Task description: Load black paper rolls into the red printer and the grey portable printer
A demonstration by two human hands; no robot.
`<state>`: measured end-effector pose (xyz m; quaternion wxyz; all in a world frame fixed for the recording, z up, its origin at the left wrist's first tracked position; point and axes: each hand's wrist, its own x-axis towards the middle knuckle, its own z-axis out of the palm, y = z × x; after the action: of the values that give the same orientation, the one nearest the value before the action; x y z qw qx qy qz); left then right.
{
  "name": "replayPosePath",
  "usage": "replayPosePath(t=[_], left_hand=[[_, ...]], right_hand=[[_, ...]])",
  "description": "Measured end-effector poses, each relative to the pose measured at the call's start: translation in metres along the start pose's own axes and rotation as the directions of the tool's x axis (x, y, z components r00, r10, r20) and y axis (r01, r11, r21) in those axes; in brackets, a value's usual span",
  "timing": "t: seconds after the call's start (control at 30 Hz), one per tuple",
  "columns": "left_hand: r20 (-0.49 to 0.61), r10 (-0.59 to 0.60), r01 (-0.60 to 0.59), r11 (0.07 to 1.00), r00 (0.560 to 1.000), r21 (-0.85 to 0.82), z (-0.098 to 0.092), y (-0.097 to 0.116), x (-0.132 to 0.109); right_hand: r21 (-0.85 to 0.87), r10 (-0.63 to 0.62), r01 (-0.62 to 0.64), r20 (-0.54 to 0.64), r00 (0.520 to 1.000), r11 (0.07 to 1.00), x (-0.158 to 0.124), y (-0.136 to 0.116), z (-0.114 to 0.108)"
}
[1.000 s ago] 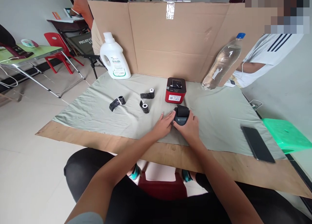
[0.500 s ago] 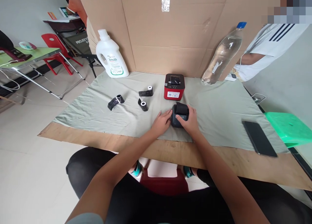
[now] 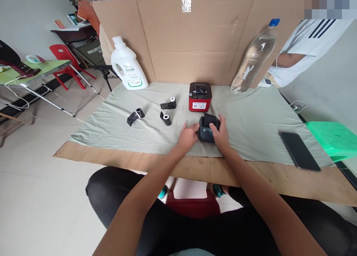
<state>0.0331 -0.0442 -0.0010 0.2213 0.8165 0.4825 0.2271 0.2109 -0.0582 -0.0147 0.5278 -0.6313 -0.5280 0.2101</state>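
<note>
A small black portable printer [image 3: 206, 135] stands on the cloth before me, a black strip [image 3: 210, 119] sticking up from its top. Against its left side press the fingers of my left hand [image 3: 189, 137], bracing it. My right hand [image 3: 221, 132] grips its right side, thumb on the front top edge and fingers behind. Just beyond it sits a red and black printer [image 3: 199, 105] with a white label. Off to the left lie three small black rolls: one partly unwound [image 3: 135, 116], one farther back [image 3: 169, 104] and one nearer with a white core [image 3: 166, 119].
A white detergent bottle [image 3: 131, 68] and a tilted clear plastic bottle [image 3: 255, 59] lean at the cardboard screen [image 3: 192, 36]. At right lie a phone [image 3: 299, 151] and, beyond the edge, a green stool [image 3: 331, 139]. Two other people are partly visible behind the screen.
My right thumb has slid from the front of the black printer toward its right, baring more of the front. Both hands stay at its sides; the whole view has shifted slightly.
</note>
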Motion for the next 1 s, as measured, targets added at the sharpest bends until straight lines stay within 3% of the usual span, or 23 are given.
replayPosePath(t=[0.5, 0.8, 1.0], left_hand=[[-0.033, -0.013, 0.013, 1.000, 0.999, 0.004, 0.002, 0.000, 0.000], [-0.066, -0.082, 0.063, 0.965, 0.994, -0.254, 0.001, -0.012, 0.006], [-0.082, -0.057, 0.030, 0.953, 0.995, -0.300, 0.001, -0.017, 0.007]], right_hand=[[0.072, 0.020, -0.019, -0.008, 1.000, 0.997, 0.002, 0.005, 0.000], [0.147, 0.030, -0.030, 0.006, 1.000, 0.989, 0.003, 0.010, -0.002], [0.151, 0.042, -0.041, -0.002, 0.999, 0.988, 0.003, 0.008, -0.003]])
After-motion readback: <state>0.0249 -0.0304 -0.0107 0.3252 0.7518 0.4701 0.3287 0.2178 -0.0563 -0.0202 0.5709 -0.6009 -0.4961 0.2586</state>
